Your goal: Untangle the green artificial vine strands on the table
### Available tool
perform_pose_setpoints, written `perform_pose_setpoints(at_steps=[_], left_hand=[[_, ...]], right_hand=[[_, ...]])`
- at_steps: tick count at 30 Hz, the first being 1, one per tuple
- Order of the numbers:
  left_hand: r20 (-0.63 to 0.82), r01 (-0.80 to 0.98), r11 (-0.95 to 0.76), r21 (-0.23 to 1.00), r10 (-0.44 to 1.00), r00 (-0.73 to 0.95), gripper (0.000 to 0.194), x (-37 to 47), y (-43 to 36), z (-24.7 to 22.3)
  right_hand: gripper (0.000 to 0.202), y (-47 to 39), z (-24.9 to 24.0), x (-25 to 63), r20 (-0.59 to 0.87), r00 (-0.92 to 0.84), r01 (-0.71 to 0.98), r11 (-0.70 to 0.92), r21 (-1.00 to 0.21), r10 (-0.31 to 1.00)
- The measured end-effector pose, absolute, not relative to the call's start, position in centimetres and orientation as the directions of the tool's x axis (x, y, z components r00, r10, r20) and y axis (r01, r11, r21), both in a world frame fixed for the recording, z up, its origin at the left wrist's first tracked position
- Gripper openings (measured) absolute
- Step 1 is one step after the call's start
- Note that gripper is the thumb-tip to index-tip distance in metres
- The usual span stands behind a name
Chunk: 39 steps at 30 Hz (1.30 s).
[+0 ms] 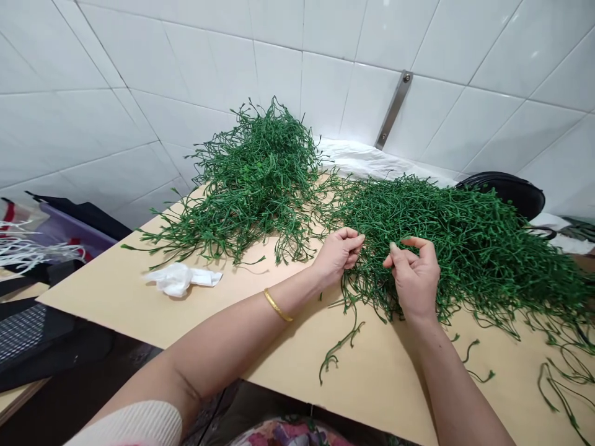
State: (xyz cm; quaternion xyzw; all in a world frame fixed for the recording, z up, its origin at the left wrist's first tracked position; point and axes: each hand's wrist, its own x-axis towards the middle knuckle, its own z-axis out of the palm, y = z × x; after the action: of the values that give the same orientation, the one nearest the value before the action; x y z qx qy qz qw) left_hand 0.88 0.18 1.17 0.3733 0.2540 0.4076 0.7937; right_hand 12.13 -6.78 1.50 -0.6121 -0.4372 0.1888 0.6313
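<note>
Two heaps of thin green artificial plant stems with small forked tips cover much of the table. My left hand (341, 255) is closed in a pinch at the near left edge of the right heap (446, 229). Just to its right, my right hand (416, 272) is also closed, thumb against curled fingers, in front of the same heap. Whatever sits between the fingertips of either hand is too small to make out against the green behind. The left heap (260, 173) rises higher, beyond my left hand. A loose stem (341, 348) lies on the table below my hands.
A crumpled white tissue (179, 279) lies on the pale table (116, 303) at left. Behind the right heap is a black rounded case (504, 189). White sheeting (357, 155) runs along the tiled wall, where a metal bracket (394, 111) is fixed. More loose stems (564, 381) lie at right.
</note>
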Motion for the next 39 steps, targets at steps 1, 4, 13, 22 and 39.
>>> perform_pose_setpoints(at_steps=[1,4,13,22,39], left_hand=[[-0.091,-0.439,0.359,0.824,0.848,0.523,0.024,0.9,0.1,1.1],[-0.062,-0.375,0.280,0.884,0.864,0.499,0.023,1.1,-0.2,1.1],[0.330,-0.102,-0.329,0.939,0.774,0.540,0.013,1.6,-1.0,-0.3],[-0.023,-0.235,0.242,0.941,0.741,0.671,0.013,1.1,-0.6,0.9],[-0.124,-0.269,0.271,0.924,0.879,0.460,0.016,1.1,-0.5,1.8]], right_hand=[[0.028,-6.7,1.3,12.3,0.340,0.541,0.354,0.158,-0.922,0.770],[0.025,-6.6,1.0,12.4,0.395,0.508,0.413,0.186,-0.891,0.765],[0.027,-6.6,0.8,12.0,0.402,0.491,0.343,0.253,-0.905,0.773],[0.018,-6.4,1.1,12.1,0.385,0.490,0.020,0.432,-0.902,0.782],[0.015,-6.3,0.4,11.8,0.471,0.491,0.402,0.289,-0.869,0.733]])
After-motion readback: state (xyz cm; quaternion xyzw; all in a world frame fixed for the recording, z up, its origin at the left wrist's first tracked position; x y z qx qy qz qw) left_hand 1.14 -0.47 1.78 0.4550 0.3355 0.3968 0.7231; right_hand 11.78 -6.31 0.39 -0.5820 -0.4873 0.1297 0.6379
